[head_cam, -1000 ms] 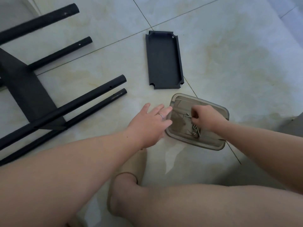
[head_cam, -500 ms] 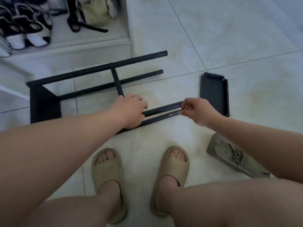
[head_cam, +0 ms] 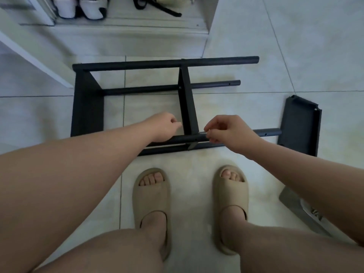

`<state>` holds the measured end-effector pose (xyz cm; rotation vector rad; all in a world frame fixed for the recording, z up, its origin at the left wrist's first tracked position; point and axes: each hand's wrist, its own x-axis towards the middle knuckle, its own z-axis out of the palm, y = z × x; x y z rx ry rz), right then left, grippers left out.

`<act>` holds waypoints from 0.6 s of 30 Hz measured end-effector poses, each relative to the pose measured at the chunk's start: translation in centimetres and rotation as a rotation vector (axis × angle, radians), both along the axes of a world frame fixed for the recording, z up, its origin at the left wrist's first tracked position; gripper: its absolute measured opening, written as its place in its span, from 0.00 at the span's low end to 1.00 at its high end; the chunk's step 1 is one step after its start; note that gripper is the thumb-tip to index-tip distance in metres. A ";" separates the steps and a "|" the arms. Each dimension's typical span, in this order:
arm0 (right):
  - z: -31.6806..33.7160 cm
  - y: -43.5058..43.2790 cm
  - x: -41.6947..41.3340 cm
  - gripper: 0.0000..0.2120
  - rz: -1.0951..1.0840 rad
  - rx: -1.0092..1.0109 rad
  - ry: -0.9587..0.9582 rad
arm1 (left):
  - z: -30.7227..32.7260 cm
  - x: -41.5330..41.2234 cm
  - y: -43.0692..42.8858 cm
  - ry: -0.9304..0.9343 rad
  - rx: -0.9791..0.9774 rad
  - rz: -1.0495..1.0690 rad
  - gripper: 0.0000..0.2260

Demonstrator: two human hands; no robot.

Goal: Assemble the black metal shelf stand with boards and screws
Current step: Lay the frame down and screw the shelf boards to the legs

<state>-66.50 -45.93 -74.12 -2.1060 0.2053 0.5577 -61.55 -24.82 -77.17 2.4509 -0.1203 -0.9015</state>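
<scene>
A black metal shelf stand frame (head_cam: 137,99), built of round tubes and flat boards, lies on its side on the pale tiled floor (head_cam: 256,46), just ahead of two feet in beige foam slides (head_cam: 151,203). One black board closes the frame's left end (head_cam: 86,107), and a second narrow black board (head_cam: 187,103) crosses the tubes near the middle. The nearest black round tube (head_cam: 269,132) runs left to right under both hands, its open end pointing right.

The right hand (head_cam: 230,133) sits directly over this near tube, just right of the middle board, fingers curled with thumb and forefinger pinched on a small silvery screw (head_cam: 203,132) at the tube's top where the board meets it. The left hand (head_cam: 165,127) is on the other side of that same board, loosely fisted, with its heel against the near tube; what its fingertips hold, if anything, cannot be told.

A loose black rectangular metal tray board with notched corners (head_cam: 299,125) lies on the floor right of the frame, touching or just beside the tube's open end. At the right edge, partly behind the right forearm, a grey translucent plastic lid (head_cam: 295,205) holds a few small screws (head_cam: 317,213). Shoes (head_cam: 78,8) stand on a raised step at the top.
</scene>
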 end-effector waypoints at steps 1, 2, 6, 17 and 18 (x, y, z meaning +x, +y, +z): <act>-0.5 0.1 -0.1 0.07 -0.002 0.024 0.001 | -0.8 0.2 -0.1 0.012 -0.036 0.041 0.17; -1.1 0.2 -0.2 0.07 0.000 0.047 0.000 | -1.5 0.5 -0.3 0.028 -0.084 0.086 0.18; -3.4 -0.6 -0.5 0.06 0.019 0.109 -0.023 | -3.5 1.6 -1.3 0.124 -0.269 0.226 0.20; -6.8 -1.3 -1.9 0.09 -0.008 0.267 -0.101 | -5.6 1.6 -2.7 0.342 -0.317 0.147 0.22; -6.9 -1.3 -2.1 0.09 -0.005 0.269 -0.103 | -5.8 1.6 -2.8 0.328 -0.317 0.142 0.22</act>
